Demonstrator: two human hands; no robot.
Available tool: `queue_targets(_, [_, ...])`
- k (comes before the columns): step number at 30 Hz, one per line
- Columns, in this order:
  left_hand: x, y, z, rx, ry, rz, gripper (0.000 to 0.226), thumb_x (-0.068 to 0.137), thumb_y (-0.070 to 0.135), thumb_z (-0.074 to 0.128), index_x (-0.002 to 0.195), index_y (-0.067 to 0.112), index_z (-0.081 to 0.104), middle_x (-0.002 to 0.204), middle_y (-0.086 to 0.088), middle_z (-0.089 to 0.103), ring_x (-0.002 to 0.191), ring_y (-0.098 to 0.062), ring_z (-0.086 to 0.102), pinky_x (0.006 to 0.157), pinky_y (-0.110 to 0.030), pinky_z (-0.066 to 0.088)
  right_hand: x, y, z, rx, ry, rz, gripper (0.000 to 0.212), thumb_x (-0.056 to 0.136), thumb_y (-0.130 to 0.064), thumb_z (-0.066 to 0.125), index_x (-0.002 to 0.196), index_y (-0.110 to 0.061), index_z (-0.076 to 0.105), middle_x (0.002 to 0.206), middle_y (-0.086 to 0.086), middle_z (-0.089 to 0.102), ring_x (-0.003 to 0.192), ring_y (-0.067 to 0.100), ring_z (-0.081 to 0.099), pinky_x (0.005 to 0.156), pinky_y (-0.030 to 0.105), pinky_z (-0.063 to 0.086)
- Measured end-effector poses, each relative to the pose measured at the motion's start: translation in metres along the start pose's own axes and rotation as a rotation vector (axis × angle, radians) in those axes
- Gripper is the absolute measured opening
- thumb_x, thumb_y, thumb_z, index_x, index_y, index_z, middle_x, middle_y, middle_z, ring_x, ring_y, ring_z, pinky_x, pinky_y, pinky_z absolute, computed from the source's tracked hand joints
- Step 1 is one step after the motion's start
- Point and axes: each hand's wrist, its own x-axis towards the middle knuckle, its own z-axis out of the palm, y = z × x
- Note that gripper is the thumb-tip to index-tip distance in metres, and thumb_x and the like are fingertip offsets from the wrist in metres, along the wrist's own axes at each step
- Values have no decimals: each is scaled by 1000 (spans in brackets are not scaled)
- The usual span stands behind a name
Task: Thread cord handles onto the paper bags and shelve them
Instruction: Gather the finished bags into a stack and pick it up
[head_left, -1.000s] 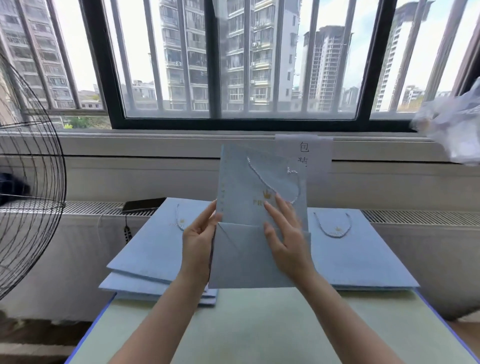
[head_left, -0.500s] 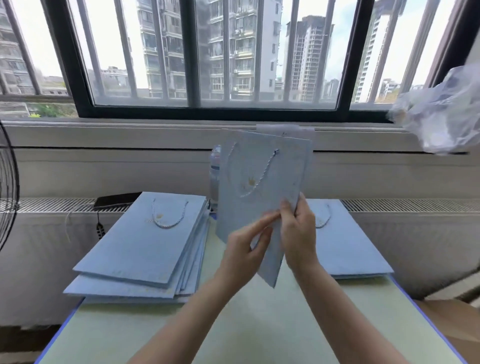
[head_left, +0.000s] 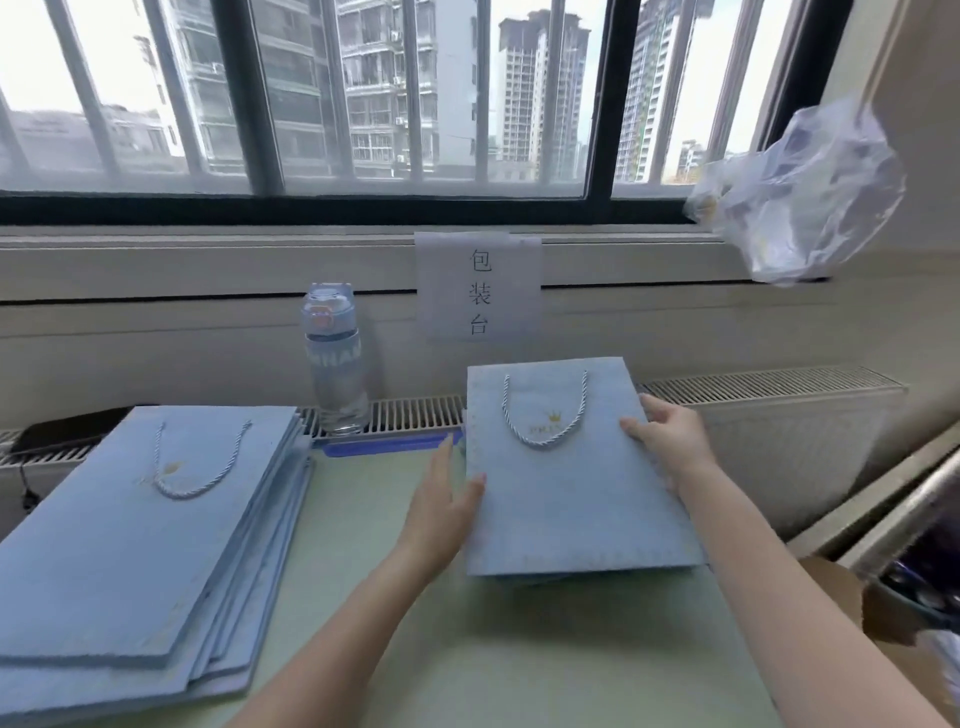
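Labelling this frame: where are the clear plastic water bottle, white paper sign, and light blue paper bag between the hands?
Clear plastic water bottle (head_left: 335, 374): head view, its body.
White paper sign (head_left: 478, 288): head view, sheet's middle.
Light blue paper bag (head_left: 571, 509): head view, front face.

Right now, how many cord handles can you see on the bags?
2. One cord handle lies on the top bag of the left stack; the other cord handle lies on the bag between the left hand and right hand. Bags underneath may hide more.
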Motion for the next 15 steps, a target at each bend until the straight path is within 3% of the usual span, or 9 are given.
queue_targets(2, [7,0,16,200,-155,94,62,99,30,45,151,9,16,158,-4,11,147,-20,8,114,-24,8,17,10,4,-134,25,-5,24,83,4,56,96,-13,69,80,2,68,72,19,62,64,25,48])
queue_targets(4, [10,-1,31,400,-294,56,67,100,42,39,152,9,11,159,-8,-6,147,-22,-9,116,-28,-2,33,25,11,-427,69,-31,24,83,-6,60,104,-13,69,90,6,69,82,20,60,63,18,43])
queue_targets(7, [7,-6,43,580,-353,43,76,96,54,36,153,14,3,157,-7,-19,143,-20,-23,114,-29,-12,44,51,25,-758,27,-24,31,93,-19,50,120,-8,60,124,11,61,113,30,53,90,32,43])
queue_targets(11, [7,-10,47,604,-358,60,77,94,58,36,153,20,5,158,-4,-20,142,-18,-26,112,-28,-14,45,68,34,-926,14,-55,31,100,-27,34,120,-14,54,132,5,51,116,31,49,91,40,39])
queue_targets(15, [7,-6,42,552,-372,52,73,96,55,36,153,21,7,158,-3,-17,143,-18,-23,114,-30,-11,37,64,43,-1019,192,-287,31,95,-21,48,124,-16,58,141,5,46,127,30,41,109,52,21])
